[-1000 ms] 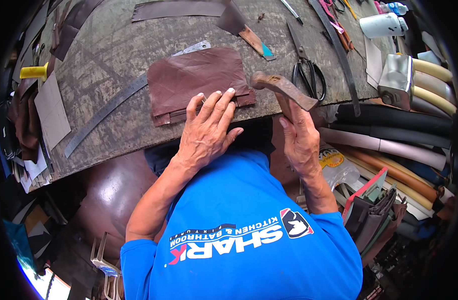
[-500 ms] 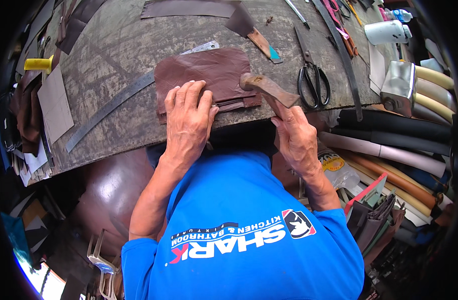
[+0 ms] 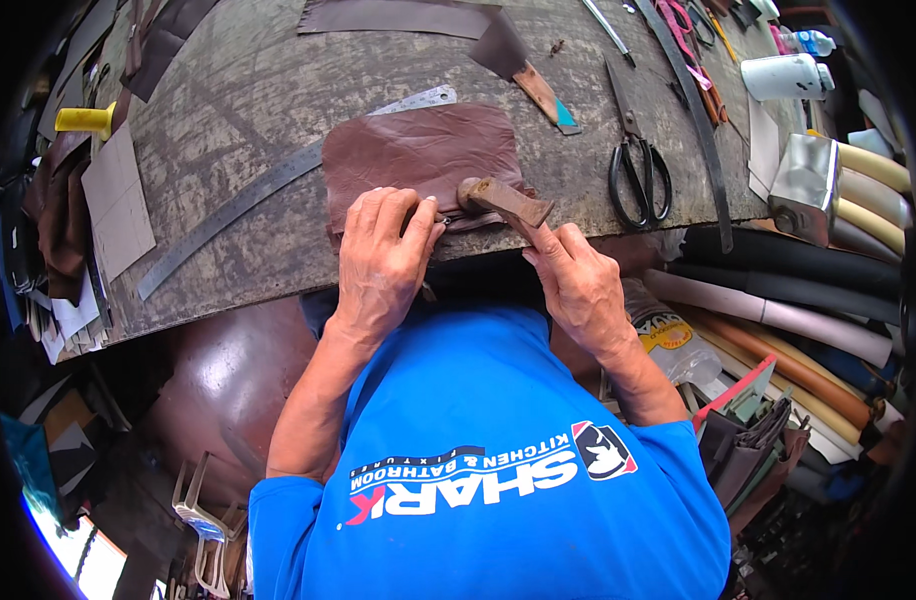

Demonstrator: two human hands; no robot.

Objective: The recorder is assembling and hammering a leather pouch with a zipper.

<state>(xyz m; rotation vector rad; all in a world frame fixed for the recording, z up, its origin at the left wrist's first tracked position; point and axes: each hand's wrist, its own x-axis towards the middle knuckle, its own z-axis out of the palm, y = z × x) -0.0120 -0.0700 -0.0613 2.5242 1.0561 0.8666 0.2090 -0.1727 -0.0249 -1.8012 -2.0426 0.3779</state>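
Note:
A folded brown leather piece (image 3: 418,150), with layered edges on its near side, lies at the table's front edge. My left hand (image 3: 383,260) grips its near edge, fingers curled, thumb and index finger together. Beside those fingertips a small metal bit, perhaps a zipper end, shows at the layered edge. My right hand (image 3: 583,290) is closed round the handle of a hammer (image 3: 518,205) with a worn, rusty head. The rounded face of the head rests on or just over the leather's near edge, right of my left fingers; contact is hard to tell.
Black-handled scissors (image 3: 638,180) lie right of the leather, near a wooden-handled tool (image 3: 543,97). A metal ruler (image 3: 228,230) runs partly under the leather. A long dark strip (image 3: 693,110), a white bottle (image 3: 781,77) and a metal can (image 3: 805,185) are farther right. Material rolls (image 3: 778,305) sit below the table edge.
The hammer head has moved left and nearer, from the leather's right side to its near edge close to my left fingers. My left hand's fingers have drawn in. The view has shifted slightly.

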